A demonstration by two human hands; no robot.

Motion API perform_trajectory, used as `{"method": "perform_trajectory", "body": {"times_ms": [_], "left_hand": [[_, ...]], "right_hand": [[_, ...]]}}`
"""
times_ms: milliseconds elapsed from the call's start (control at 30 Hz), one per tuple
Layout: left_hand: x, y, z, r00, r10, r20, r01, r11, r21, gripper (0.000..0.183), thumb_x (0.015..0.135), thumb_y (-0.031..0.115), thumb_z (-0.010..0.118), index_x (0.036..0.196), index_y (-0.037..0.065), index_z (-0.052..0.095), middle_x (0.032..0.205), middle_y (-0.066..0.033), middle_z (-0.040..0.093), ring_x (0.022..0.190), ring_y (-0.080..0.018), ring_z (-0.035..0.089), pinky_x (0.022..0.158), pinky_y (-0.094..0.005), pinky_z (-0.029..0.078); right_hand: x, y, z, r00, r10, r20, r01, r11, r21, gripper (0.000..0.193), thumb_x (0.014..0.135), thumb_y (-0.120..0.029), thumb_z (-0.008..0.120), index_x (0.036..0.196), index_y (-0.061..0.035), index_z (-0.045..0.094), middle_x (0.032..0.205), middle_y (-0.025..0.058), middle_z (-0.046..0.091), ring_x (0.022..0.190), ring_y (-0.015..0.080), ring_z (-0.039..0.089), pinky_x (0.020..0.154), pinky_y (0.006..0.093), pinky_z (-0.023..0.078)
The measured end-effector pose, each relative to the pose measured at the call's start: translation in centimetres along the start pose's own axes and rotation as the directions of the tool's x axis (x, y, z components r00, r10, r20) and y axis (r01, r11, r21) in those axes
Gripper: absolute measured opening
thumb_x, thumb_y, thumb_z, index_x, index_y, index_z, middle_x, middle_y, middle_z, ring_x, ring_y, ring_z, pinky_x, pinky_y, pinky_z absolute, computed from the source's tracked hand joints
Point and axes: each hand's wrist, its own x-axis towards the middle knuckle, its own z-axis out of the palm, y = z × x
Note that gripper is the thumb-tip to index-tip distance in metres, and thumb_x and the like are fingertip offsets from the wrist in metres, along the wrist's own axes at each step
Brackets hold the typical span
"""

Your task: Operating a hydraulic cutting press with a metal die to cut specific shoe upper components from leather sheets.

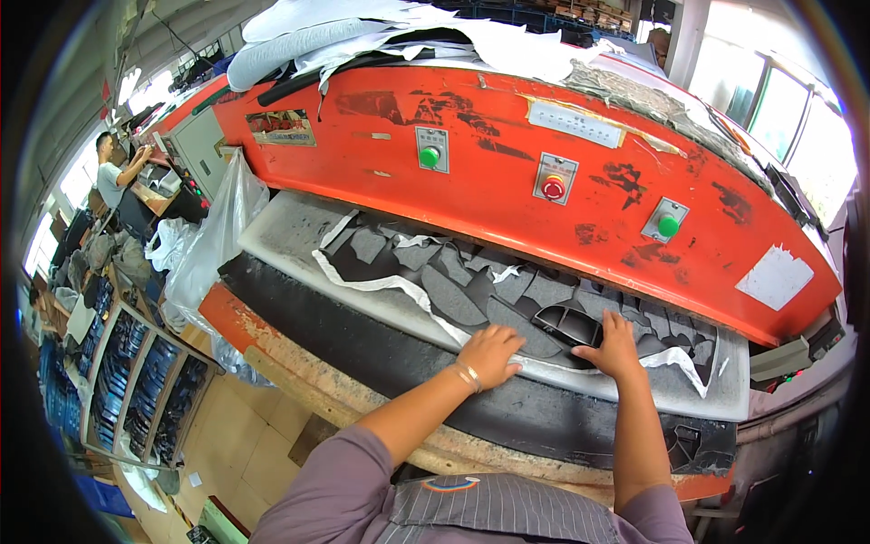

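Red cutting press [507, 172], white cutting board [299, 231], both hands [489, 352] flat, grip open, factory floor [245, 435]

Your left hand [490, 352] presses matt grey sheet material [453, 299], felt-like and slightly rough. Your right hand [616, 349] touches a black metal cutting die [566, 322] with a dull sheen. Above them the press head [507, 172] is glossy red-painted metal, chipped and scuffed.

Black steel cutting die [566, 322] flat on a dark grey sheet [453, 299] (already punched with cut-outs), under the press head.
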Motion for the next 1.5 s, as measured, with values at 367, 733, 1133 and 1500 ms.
{"method": "perform_trajectory", "body": {"times_ms": [367, 733, 1133, 1500], "left_hand": [[-0.8, -1.6, 0.4, 0.589, -0.114, 0.800, 0.166, 0.986, 0.019, 0.031, 0.083, 0.040, 0.065, 0.085, 0.008, 0.066, 0.088, -0.0138, 0.065, 0.085, -0.0341, 0.061, 0.076, -0.0444, 0.048], [-9.3, 5.9, -1.4, 0.639, 0.205, 0.741, 0.355, 0.776, -0.521, 0.013, 0.091, 0.018, 0.060, 0.093, 0.006, 0.056, 0.084, -0.0063, 0.058, 0.076, -0.0208, 0.056, 0.072, -0.0334, 0.047], [-4.7, -5.0, -12.4, 0.926, -0.378, 0.006, 0.364, 0.888, -0.280, 0.016, 0.082, 0.019, 0.069, 0.088, 0.005, 0.064, 0.087, -0.0115, 0.063, 0.086, -0.0289, 0.060, 0.078, -0.0357, 0.047], [10.7, -28.4, -11.3, 0.620, -0.784, 0.040, 0.722, 0.590, 0.361, 0.073, 0.078, 0.056, 0.065, 0.120, -0.003, 0.055, 0.124, -0.0247, 0.055, 0.116, -0.0391, 0.053, 0.095, -0.0467, 0.045]], "right_hand": [[-4.2, 1.3, -1.7, 0.867, -0.230, 0.442, 0.063, 0.931, 0.360, 0.075, 0.068, -0.051, 0.077, 0.118, 0.0023, 0.059, 0.116, 0.0218, 0.059, 0.107, 0.0363, 0.056, 0.092, 0.0403, 0.046], [9.0, 4.1, -23.9, 0.801, 0.174, -0.573, 0.261, 0.760, 0.596, 0.054, 0.077, -0.040, 0.074, 0.110, 0.0014, 0.064, 0.082, 0.0066, 0.063, 0.072, 0.0115, 0.058, 0.063, 0.0278, 0.048], [24.9, 6.0, -29.2, 0.344, -0.002, -0.939, -0.137, 0.989, -0.052, 0.046, 0.082, -0.033, 0.065, 0.119, -0.0053, 0.061, 0.110, 0.0161, 0.064, 0.107, 0.0331, 0.058, 0.096, 0.0407, 0.042], [13.9, -5.6, 6.0, 0.851, 0.523, -0.036, -0.524, 0.850, -0.040, 0.082, 0.078, -0.061, 0.066, 0.121, 0.0074, 0.049, 0.120, 0.0290, 0.056, 0.112, 0.0419, 0.055, 0.094, 0.0462, 0.046]]}}
